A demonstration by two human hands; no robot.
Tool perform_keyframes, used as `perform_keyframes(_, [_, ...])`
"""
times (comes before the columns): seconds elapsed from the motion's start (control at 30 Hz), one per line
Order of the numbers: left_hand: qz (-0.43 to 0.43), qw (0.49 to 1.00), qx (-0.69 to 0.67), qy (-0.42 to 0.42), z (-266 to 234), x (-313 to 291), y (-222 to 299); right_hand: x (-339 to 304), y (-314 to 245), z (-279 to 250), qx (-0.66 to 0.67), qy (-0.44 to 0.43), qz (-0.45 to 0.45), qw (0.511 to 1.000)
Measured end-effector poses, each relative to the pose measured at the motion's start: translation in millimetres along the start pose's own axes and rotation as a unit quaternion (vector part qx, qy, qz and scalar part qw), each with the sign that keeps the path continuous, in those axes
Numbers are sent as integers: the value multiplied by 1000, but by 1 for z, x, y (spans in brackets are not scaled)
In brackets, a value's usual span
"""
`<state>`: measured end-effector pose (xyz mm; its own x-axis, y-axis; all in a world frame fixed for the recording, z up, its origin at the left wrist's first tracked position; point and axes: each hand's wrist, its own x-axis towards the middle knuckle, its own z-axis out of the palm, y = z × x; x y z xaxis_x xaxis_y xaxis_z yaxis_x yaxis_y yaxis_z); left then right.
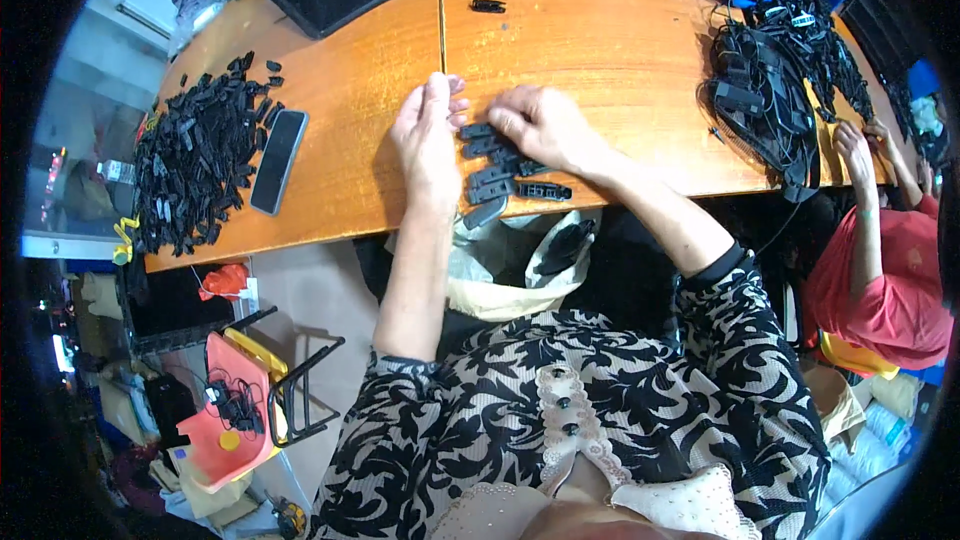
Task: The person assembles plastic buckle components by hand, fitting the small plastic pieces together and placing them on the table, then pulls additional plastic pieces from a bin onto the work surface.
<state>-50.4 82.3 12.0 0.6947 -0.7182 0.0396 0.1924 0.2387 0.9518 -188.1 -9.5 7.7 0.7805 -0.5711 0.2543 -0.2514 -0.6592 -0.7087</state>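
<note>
Over the near middle of the wooden table, my left hand [428, 140] is closed, thumb pressed against curled fingers. Whatever lies inside them is hidden. Just to its right, my right hand [545, 128] curls its fingers down at a small cluster of black plastic parts [490, 180], partly covering it. I cannot make out what its fingertips grip. The cluster reaches to the table's front edge, and one longer black part [543, 191] lies at its right side. Below that edge, an open pale bag [500, 295] hangs in front of my lap.
A big heap of black parts [200, 155] and a phone [279, 162] lie on the left. A single black part [488, 6] sits farther back. Black cables and a mesh bag [760, 100] fill the right side, where a co-worker in a red top [885, 280] handles parts.
</note>
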Motion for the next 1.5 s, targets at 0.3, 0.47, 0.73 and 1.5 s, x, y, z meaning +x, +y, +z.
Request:
perform_keyframes(0.3, [104, 944, 298, -92, 27, 139, 0, 91, 87, -66, -209, 193, 103, 953])
perform_keyframes(0.47, [210, 795, 519, -235, 63, 154, -47, 97, 162, -78, -383, 186, 46, 904])
perform_keyframes(0.73, [254, 839, 415, -245, 5, 118, -27, 85, 146, -57, -370, 211, -107, 898])
perform_keyframes(1.5, [64, 940, 133, -306, -2, 86, -14, 61, 63, -26, -267, 121, -186, 938])
